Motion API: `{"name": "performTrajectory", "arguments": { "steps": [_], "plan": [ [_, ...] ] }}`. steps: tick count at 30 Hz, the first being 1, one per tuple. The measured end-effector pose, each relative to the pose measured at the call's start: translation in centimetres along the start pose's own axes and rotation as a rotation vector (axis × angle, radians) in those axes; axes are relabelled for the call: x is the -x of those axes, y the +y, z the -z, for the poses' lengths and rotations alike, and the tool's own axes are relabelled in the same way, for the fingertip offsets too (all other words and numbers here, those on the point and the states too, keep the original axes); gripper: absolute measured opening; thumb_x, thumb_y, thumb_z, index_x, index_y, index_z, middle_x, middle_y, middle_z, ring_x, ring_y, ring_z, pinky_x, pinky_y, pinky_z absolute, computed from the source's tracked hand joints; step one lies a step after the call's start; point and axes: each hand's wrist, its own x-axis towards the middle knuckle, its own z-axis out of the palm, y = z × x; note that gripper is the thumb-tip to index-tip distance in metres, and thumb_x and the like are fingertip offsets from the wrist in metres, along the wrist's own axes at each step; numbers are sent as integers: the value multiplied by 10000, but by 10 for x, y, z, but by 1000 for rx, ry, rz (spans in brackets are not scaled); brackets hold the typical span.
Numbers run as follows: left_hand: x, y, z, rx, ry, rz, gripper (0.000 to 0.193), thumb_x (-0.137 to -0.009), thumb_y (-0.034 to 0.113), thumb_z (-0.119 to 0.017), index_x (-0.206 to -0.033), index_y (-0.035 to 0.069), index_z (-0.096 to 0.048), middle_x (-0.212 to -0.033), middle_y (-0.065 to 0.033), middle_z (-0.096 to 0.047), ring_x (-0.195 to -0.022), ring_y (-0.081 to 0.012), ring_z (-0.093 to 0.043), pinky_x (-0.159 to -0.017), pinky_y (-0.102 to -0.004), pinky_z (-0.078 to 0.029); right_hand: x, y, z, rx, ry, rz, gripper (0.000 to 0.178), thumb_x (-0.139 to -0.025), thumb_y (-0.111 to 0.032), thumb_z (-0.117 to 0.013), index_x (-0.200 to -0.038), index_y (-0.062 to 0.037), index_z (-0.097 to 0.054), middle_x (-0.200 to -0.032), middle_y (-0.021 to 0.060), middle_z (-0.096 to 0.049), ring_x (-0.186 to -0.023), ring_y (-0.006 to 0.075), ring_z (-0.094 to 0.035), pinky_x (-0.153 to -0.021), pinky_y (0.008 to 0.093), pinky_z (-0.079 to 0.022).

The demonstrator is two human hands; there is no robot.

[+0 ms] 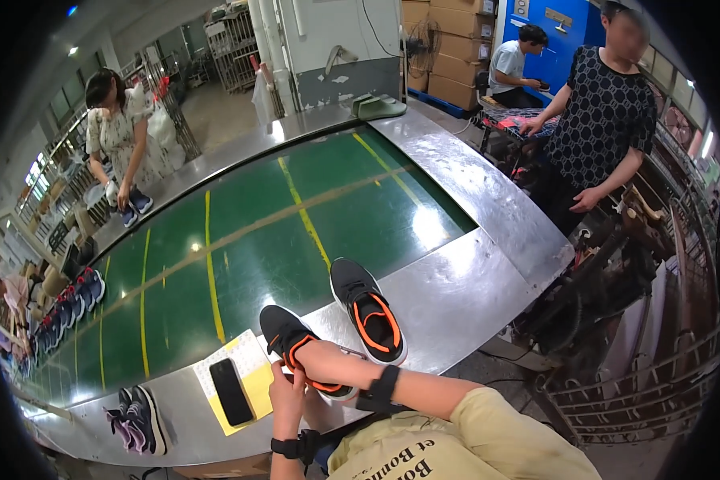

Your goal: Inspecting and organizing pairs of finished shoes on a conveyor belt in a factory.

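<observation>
A black sneaker with an orange-lined collar (284, 326) is between my two hands at the near metal edge of the table. My left hand (286, 392) is closed on its side by the collar, thumb up against the orange edge. From the right, my right hand (318, 362) reaches over the shoe's opening and grips it there; most of its fingers are hidden. The matching black sneaker (360, 300) stands just to the right, toe pointing away, its orange collar open. Left of my hands, a black phone (230, 392) lies on a yellow and white paper sheet (258, 382).
A pair of dark shoes with pinkish lining (138, 420) sits at the near left. Beyond the metal rim runs a green conveyor belt (256, 264) with yellow lines. Blue shoes (76, 300) line the far left. Green shoe shapes (378, 106) rest at the back. Other people work around the table.
</observation>
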Motion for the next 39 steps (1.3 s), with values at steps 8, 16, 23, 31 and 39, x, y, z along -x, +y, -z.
{"name": "performTrajectory", "arguments": {
  "steps": [8,16,23,31,39],
  "plan": [
    [5,7,-22,160,5,60,690,-796,299,-650,-1310,-4,-304,-1091,-183,-572,-874,-266,-633,-670,-333,-508,92,76,71,-209,881,-131,311,-766,-168,-606,-1059,-73,-556,-949,124,-637,-863,320,-614,-743,394,-482],
    [7,-27,-18,537,-35,255,393,-807,135,-522,-1177,42,-430,-1004,-86,-570,-766,-159,-603,-598,-260,-515,80,144,31,-690,609,-418,483,-687,-32,-582,-1164,-35,-503,-1018,147,-624,-884,279,-621,-765,350,-487],
    [34,-15,-5,1286,-119,181,494,-923,325,-455,-1317,39,-369,-1246,-114,-496,-1024,-265,-558,-885,-351,-473,106,146,16,-2270,489,-118,409,-893,-157,-461,-1284,-47,-417,-1195,120,-539,-989,246,-586,-776,335,-520],
    [52,21,-18,1773,-706,9,579,-860,451,-431,-1321,104,-405,-1336,-58,-456,-854,-269,-520,-596,-336,-394,138,68,16,-2569,187,77,487,-896,-291,-454,-1311,-47,-381,-1251,111,-492,-1034,261,-519,-790,358,-475],
    [80,81,5,1761,-761,80,666,-832,563,-418,-1224,28,-484,-1241,-138,-515,-796,-316,-519,-627,-347,-426,162,38,27,-2633,-8,237,544,-941,-399,-368,-1371,-73,-295,-1346,166,-395,-1120,377,-497,-888,462,-477]
  ]
}}
